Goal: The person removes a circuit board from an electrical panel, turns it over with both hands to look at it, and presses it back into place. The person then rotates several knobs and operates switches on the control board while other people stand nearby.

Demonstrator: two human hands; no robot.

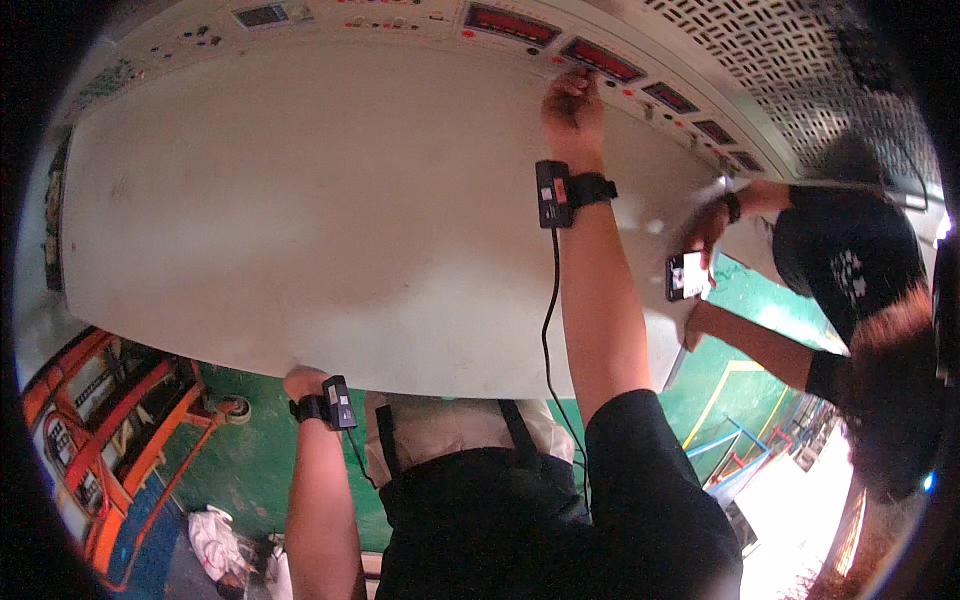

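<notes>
My right hand (574, 105) reaches across the pale tabletop (300, 220) to the instrument panel (545, 62) at its far side. The fingers are curled together against the panel, just below a dark red display (602, 60). Whatever they pinch there is too small and covered to make out. Near the front left edge of the tabletop is my left hand (304, 381); its fingers are hidden by the edge and the wrist. Each wrist carries a strapped black box, the right one (553, 194) trailing a black cable.
On the right, another person's hand (712, 225) is beside a phone (685, 276) with a lit screen. More displays and coloured sockets line the panel, below a perforated metal cover (790, 70). An orange metal frame (150, 430) stands on the green floor (250, 460) at left.
</notes>
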